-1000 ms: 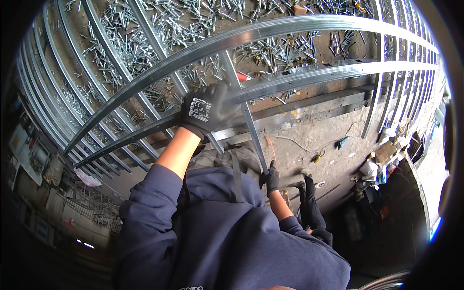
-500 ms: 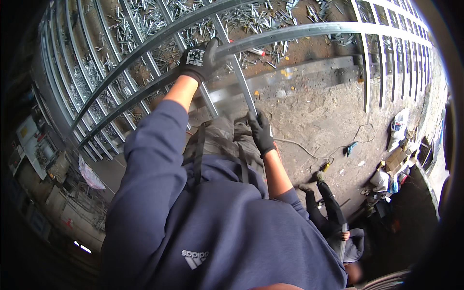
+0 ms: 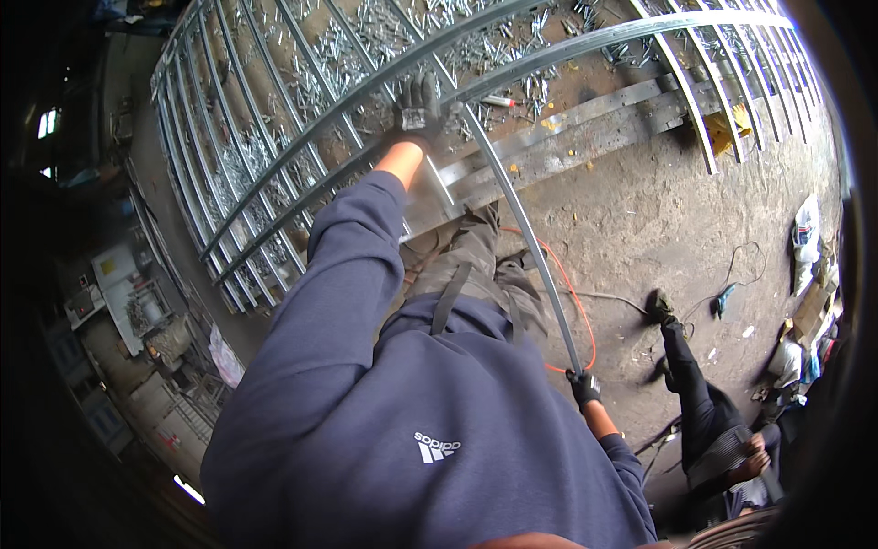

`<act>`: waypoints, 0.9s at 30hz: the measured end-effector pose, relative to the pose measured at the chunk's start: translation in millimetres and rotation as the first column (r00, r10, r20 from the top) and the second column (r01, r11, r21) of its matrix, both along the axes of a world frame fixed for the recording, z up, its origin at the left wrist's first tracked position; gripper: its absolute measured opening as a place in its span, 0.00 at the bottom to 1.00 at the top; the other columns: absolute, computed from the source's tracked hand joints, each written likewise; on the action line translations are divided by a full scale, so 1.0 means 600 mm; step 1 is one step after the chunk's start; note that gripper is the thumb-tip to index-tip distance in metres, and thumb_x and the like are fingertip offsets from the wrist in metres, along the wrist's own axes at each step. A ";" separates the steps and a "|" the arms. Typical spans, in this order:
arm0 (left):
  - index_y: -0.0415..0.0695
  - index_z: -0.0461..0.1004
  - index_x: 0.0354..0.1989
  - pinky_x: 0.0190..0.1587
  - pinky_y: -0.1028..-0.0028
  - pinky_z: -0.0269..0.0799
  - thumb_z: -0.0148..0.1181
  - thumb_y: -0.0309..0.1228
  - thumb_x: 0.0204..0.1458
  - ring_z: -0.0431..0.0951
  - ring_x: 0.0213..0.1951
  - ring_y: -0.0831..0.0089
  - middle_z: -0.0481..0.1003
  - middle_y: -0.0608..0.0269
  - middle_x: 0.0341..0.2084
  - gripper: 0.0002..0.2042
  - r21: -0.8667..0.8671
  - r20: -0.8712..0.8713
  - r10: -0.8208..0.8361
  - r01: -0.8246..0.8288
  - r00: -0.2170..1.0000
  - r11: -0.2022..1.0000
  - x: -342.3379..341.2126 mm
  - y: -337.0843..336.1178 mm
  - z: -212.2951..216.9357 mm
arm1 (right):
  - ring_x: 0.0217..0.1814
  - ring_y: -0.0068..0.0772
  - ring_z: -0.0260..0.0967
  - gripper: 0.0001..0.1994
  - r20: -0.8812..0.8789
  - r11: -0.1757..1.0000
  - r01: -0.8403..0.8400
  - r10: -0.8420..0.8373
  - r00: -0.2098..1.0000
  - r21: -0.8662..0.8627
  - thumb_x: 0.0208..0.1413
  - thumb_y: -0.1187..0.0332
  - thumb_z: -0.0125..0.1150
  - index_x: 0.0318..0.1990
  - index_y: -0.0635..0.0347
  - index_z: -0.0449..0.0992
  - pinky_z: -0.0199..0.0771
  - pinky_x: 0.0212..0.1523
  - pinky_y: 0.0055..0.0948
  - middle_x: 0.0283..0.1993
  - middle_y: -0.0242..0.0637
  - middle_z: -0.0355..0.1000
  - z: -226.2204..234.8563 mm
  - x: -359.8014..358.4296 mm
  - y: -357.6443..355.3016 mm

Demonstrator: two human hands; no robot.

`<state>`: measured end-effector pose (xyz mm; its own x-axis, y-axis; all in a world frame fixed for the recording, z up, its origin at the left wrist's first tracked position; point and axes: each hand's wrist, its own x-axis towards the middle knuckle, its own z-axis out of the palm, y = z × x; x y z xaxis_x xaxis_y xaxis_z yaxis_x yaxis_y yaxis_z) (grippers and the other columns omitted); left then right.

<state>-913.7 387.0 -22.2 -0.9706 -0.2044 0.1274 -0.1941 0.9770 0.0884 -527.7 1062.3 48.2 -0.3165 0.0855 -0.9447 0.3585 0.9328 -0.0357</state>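
Note:
A large grille of grey metal bars, crossed by two curved rails, lies over a work table. My left hand (image 3: 418,110), in a black glove, rests with its fingers stretched out over the near rail (image 3: 594,42). In my right hand (image 3: 583,388), also gloved and well back at my right side, is the near end of a long flat metal bar (image 3: 523,220), with the fingers closed around it. That bar slants from the rails, beside my left hand, down past my legs. Its far end runs under or between the rails; exactly where is hidden.
Loose metal pieces (image 3: 375,32) litter the table, with a red-and-white tube (image 3: 498,101) among them. An orange cable (image 3: 590,316) curves over the floor by my legs. Another person (image 3: 713,439) is at the lower right, near a teal tool (image 3: 725,300) and cardboard (image 3: 810,316).
My right hand has moved back toward the lower right with the bar, which now reaches much farther from the rails. My left hand's fingers are now stretched out. The other person has shifted.

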 end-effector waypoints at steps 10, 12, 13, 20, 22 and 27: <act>0.42 0.45 0.75 0.73 0.50 0.47 0.50 0.57 0.60 0.52 0.72 0.43 0.52 0.41 0.71 0.43 -0.043 -0.053 0.037 -0.039 0.998 0.998 -0.053 -0.034 0.057 | 0.50 0.41 0.75 0.28 -0.240 0.434 0.119 -0.683 0.690 -0.893 0.62 0.62 0.65 0.67 0.59 0.64 0.75 0.52 0.36 0.51 0.48 0.76 -0.065 -0.416 -0.522; 0.39 0.46 0.75 0.72 0.52 0.48 0.46 0.64 0.59 0.51 0.73 0.43 0.55 0.43 0.71 0.46 0.210 -0.095 0.170 -0.147 0.981 0.967 -0.110 -0.075 0.065 | 0.53 0.41 0.75 0.26 -0.225 0.513 0.194 -0.644 0.731 -0.836 0.64 0.64 0.63 0.66 0.59 0.64 0.74 0.55 0.36 0.54 0.48 0.75 -0.056 -0.411 -0.507; 0.39 0.46 0.75 0.72 0.54 0.50 0.45 0.65 0.59 0.54 0.72 0.44 0.56 0.42 0.71 0.47 0.352 0.069 0.264 -0.271 0.962 0.896 -0.135 -0.096 0.063 | 0.55 0.40 0.74 0.24 -0.190 0.566 0.273 -0.626 0.757 -0.778 0.64 0.65 0.61 0.65 0.59 0.66 0.73 0.57 0.35 0.56 0.47 0.74 -0.044 -0.393 -0.484; 0.57 0.59 0.71 0.63 0.55 0.67 0.55 0.55 0.60 0.69 0.64 0.45 0.63 0.46 0.68 0.33 0.690 0.569 0.181 -0.586 0.802 0.424 -0.259 -0.232 -0.081 | 0.21 0.21 0.65 0.17 0.136 0.345 0.687 -0.829 0.543 -0.640 0.70 0.54 0.55 0.35 0.59 0.73 0.68 0.24 0.24 0.24 0.28 0.69 -0.029 -0.333 -0.431; 0.53 0.61 0.68 0.61 0.58 0.69 0.62 0.48 0.57 0.70 0.61 0.47 0.66 0.44 0.62 0.32 0.669 0.482 0.080 -0.425 0.873 0.609 -0.268 -0.244 -0.113 | 0.20 0.20 0.62 0.18 0.227 0.226 0.712 -0.847 0.481 -0.665 0.69 0.53 0.55 0.34 0.59 0.73 0.63 0.21 0.25 0.21 0.26 0.66 -0.048 -0.353 -0.464; 0.37 0.64 0.61 0.39 0.65 0.74 0.64 0.42 0.57 0.78 0.38 0.57 0.75 0.45 0.40 0.29 0.649 0.264 0.290 -0.392 0.920 0.652 -0.265 -0.212 -0.111 | 0.17 0.18 0.54 0.20 -0.162 0.555 0.571 -0.788 0.595 -0.605 0.70 0.50 0.54 0.32 0.56 0.73 0.52 0.19 0.28 0.17 0.24 0.57 -0.059 -0.378 -0.518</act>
